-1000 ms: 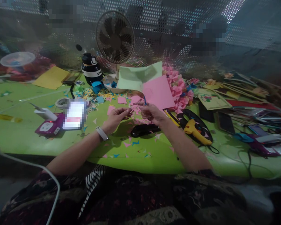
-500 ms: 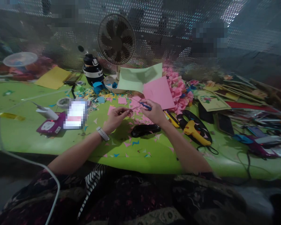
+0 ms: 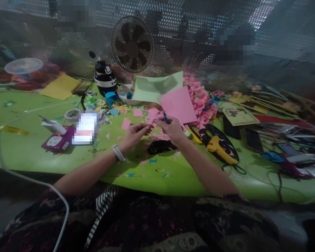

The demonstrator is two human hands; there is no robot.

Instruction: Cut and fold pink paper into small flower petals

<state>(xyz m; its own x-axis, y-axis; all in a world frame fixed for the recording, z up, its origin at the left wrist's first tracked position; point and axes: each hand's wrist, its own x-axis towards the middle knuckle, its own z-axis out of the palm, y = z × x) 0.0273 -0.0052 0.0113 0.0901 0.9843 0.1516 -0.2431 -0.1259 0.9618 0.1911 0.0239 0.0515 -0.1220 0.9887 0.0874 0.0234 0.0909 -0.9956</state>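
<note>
The right hand (image 3: 170, 128) grips a blue-handled tool (image 3: 165, 117) above pink scraps (image 3: 160, 134) on the tabletop (image 3: 94, 161); the left hand's (image 3: 136, 134) fingers pinch close beside it, perhaps on a small pink piece.

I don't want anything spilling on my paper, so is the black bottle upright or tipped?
Upright. The black bottle stands with its cap at the top, just behind the blue paper.

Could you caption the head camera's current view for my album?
Bare hands, left and right, meet over pink paper scraps, the right holding a blue-handled tool.
</note>
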